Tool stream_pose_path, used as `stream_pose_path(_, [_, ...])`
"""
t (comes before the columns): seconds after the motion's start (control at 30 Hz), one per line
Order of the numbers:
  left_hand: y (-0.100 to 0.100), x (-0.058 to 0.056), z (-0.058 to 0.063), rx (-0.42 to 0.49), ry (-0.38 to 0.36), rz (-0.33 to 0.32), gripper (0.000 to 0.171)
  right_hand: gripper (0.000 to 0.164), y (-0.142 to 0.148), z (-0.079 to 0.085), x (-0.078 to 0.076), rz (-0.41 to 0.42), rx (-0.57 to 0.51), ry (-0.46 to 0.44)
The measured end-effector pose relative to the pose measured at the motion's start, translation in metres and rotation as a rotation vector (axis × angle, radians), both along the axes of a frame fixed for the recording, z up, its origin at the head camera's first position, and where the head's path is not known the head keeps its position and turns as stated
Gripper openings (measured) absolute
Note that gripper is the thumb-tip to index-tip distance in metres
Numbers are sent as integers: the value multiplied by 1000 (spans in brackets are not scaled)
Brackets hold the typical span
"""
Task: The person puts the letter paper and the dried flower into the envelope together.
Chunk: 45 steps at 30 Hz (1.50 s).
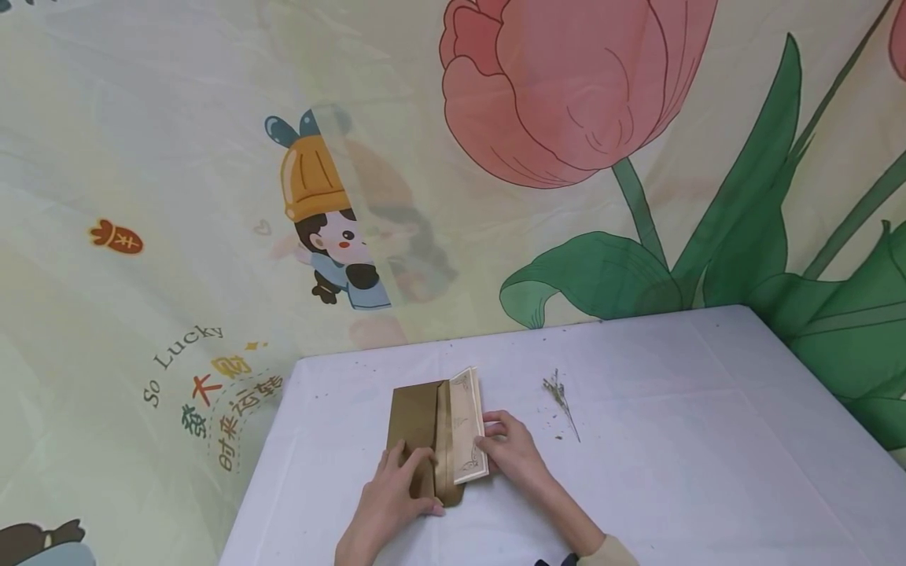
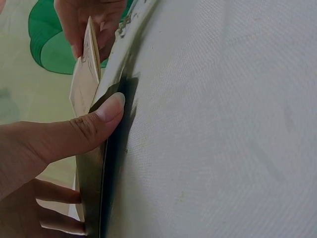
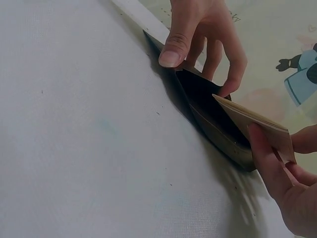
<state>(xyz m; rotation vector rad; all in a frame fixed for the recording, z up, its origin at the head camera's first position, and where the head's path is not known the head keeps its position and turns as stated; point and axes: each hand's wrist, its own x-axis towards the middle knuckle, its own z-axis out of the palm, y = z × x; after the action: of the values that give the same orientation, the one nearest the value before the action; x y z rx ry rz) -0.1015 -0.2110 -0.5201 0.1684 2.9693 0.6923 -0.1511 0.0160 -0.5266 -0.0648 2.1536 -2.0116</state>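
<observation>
Gaping along its right side, the brown envelope (image 1: 414, 407) lies on the near left part of the white-covered counter (image 1: 679, 440), with the cream cards (image 1: 465, 424) tilted at its opening. I would call the work about midway: the flap is open and the cards are in hand, yet they stand mostly outside the pocket and the flap is not closed. Whether they are going in or coming out, I cannot tell from here. The envelope has a dull, bronze-like surface and a dark inside; the cards look thin and layered at the edge, with scrollwork on the top face

The person's left hand (image 1: 391, 497) grips the envelope's near end, thumb on the edge, fingers spread over the top. The right hand (image 1: 517, 454) pinches the cards by their right edge, fingers bent close together. Farther right, well apart from both hands, lies a dried sprig (image 1: 558, 391) with crumbs around it. Beyond the counter hangs a printed backdrop (image 1: 177, 141) with a big pink tulip (image 1: 580, 94)
</observation>
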Motion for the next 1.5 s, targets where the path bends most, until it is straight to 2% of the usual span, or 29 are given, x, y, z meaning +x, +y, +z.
stream_pose_path(0.8, [-1,0,-1,4,-4,5,77,46,-11,-1,-1,38,20,10])
stream_pose_path(1.03, [0,-1,-2,3,-9,6,76,48,-15,0,0,50,-9,1])
stream_pose_path(1.5, [-1,-1,-1,2,-18,-6,74,46,-23,-5,0,79,4,-4])
